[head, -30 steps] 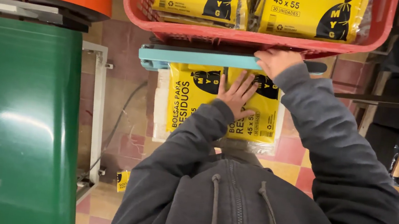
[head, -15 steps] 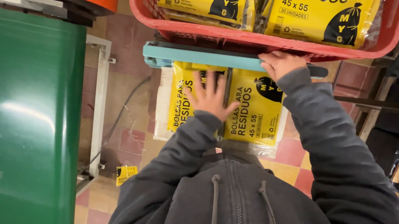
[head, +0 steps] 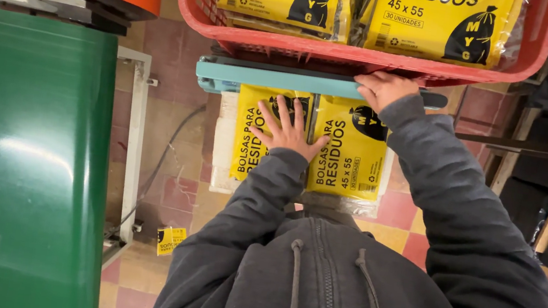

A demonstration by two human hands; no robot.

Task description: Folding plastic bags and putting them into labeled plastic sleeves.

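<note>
Yellow bag packs are seen at 12 o'clock from the torso, under the teal sealer bar. Left hand is spread flat on them; right hand is curled over the bar. Packs are judged light, soft and slippery, best gripped at the edges. Their lower ends are hidden by the sleeves. The red basket is cut off at the top.

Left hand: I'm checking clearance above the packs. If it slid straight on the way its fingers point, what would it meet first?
Probably the teal bar: the left hand lies flat on the yellow pack, fingers pointing toward it.
</note>
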